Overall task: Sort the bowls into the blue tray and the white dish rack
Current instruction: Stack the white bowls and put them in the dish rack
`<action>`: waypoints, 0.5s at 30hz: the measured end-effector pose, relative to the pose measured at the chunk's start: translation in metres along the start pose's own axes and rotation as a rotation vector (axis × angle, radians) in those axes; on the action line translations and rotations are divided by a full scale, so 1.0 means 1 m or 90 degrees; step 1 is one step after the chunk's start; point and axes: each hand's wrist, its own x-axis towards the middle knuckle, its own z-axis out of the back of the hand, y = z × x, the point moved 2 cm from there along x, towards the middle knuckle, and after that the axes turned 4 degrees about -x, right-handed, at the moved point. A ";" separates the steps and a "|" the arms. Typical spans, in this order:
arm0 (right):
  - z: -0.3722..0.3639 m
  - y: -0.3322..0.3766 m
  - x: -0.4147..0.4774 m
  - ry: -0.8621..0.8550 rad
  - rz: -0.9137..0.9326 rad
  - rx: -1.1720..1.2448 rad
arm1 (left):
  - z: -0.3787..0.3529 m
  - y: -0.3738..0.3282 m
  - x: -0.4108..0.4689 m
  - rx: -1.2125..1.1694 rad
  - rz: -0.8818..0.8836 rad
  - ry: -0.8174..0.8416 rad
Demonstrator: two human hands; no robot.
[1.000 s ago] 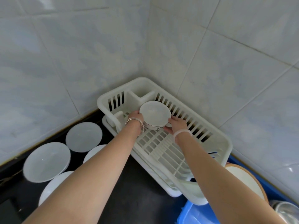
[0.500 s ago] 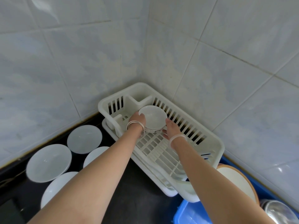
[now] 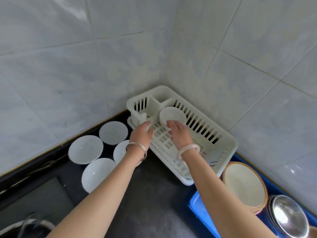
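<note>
Soft, even light fills the corner, and it is fairly bright. A pale glare streak lies on the wall (image 3: pixel 80 12) at the upper left, and the steel bowl (image 3: pixel 289 219) shows bright highlights. Shadows are faint, and the counter (image 3: pixel 154 194) is dim. The left hand (image 3: pixel 142 133) and right hand (image 3: pixel 180 134) are motion-blurred. Tile lines bend toward the edges, and the lower corners look soft.

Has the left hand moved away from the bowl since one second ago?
Yes. The left hand has drawn back off the bowl, towards the person, and is now over the near wall of the rack.
</note>
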 end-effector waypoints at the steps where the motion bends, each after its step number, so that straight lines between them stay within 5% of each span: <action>1: -0.010 -0.001 -0.013 0.019 0.010 -0.014 | 0.009 0.009 -0.014 0.009 0.004 -0.015; 15: -0.121 -0.061 -0.049 0.127 -0.222 -0.145 | 0.075 0.161 -0.124 0.095 0.216 -0.197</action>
